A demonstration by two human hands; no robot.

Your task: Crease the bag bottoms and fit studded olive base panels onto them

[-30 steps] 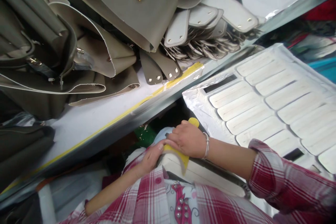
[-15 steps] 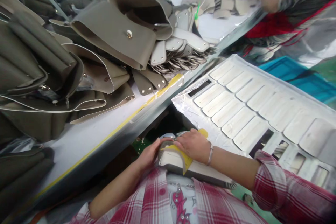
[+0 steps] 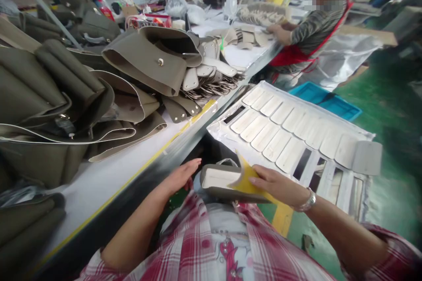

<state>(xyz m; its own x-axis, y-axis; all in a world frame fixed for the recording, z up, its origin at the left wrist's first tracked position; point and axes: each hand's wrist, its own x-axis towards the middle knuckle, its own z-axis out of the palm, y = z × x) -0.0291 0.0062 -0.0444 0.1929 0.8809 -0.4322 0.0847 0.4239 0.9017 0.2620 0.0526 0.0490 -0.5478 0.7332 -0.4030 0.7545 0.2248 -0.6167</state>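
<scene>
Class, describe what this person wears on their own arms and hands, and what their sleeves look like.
The left hand and right hand are gloveless. Red-and-white plaid shirt sleeves end well above the wrists, and a silver bracelet circles the right wrist.

Cream-lined bag panel (image 3: 218,178) under yellow template (image 3: 246,181).

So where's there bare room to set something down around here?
The white tabletop has a free strip between the olive leather bag panels and its yellow-taped edge. It's crowded on those heaped panels and on the silver foil-lined board packed with cream strips, beside the person's right hand.
</scene>
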